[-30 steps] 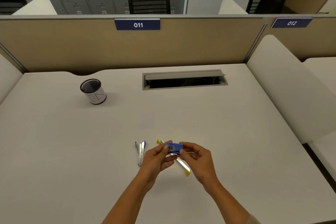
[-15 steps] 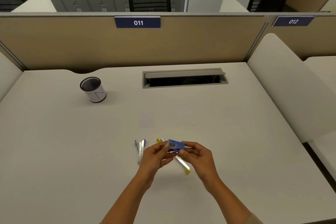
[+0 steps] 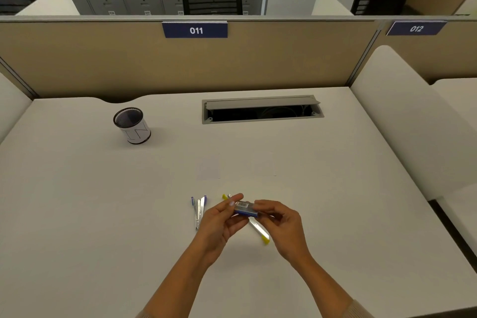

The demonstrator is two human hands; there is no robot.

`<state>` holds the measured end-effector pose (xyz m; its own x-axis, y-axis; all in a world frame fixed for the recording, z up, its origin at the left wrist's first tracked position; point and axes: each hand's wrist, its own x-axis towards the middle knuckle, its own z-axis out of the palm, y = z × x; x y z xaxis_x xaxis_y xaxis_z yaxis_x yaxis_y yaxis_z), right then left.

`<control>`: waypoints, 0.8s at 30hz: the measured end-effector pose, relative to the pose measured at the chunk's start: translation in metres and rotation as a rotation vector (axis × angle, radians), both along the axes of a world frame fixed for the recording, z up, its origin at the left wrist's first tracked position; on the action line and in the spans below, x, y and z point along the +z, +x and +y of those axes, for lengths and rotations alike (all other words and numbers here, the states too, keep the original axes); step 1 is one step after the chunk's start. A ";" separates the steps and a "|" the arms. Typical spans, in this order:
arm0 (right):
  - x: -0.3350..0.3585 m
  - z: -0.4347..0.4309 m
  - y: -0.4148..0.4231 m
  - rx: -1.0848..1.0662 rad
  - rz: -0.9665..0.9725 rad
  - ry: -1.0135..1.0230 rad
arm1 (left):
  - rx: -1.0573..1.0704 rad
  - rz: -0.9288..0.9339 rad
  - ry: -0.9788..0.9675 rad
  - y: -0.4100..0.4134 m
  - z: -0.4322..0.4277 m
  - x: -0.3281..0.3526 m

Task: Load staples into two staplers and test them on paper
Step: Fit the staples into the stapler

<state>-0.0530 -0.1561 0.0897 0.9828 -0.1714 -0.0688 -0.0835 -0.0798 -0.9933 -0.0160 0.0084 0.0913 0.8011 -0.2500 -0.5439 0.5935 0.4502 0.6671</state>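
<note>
A small blue box of staples (image 3: 245,208) is pinched at either end between a person's left hand (image 3: 219,219) and right hand (image 3: 281,222), just above the desk (image 3: 103,214). In the last second the fingers have turned the box, so a white barcode label now shows where the blue face did. The person is probably still hunting for the opening, with no staples out yet. Directly beneath the grip lies the yellow stapler (image 3: 260,231), swung open. The blue stapler (image 3: 198,210), also open, lies just left of the grip. Well beyond stand a mesh pen cup (image 3: 133,125) and a cable hatch (image 3: 260,110).
</note>
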 end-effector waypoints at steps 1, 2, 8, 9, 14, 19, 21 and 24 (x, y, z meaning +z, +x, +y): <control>0.001 0.000 0.000 0.003 0.022 0.029 | 0.007 0.001 -0.011 0.000 0.001 -0.001; 0.001 -0.001 0.000 0.002 0.046 0.064 | 0.014 0.003 -0.019 0.000 0.001 -0.002; 0.004 0.001 0.000 -0.006 0.120 0.269 | 0.048 0.006 -0.091 -0.002 0.001 -0.005; 0.004 0.002 0.000 -0.004 0.120 0.261 | 0.050 0.018 -0.118 -0.002 0.001 -0.006; 0.004 0.003 0.002 0.015 0.121 0.238 | 0.076 0.095 -0.207 -0.003 0.004 -0.011; 0.003 0.003 0.002 0.028 0.130 0.215 | 0.080 0.080 -0.162 0.000 0.007 -0.011; 0.003 0.002 0.003 0.026 0.140 0.208 | 0.096 0.068 -0.119 0.000 0.006 -0.010; 0.003 0.002 0.004 0.031 0.153 0.206 | 0.142 0.060 -0.059 -0.001 0.003 -0.009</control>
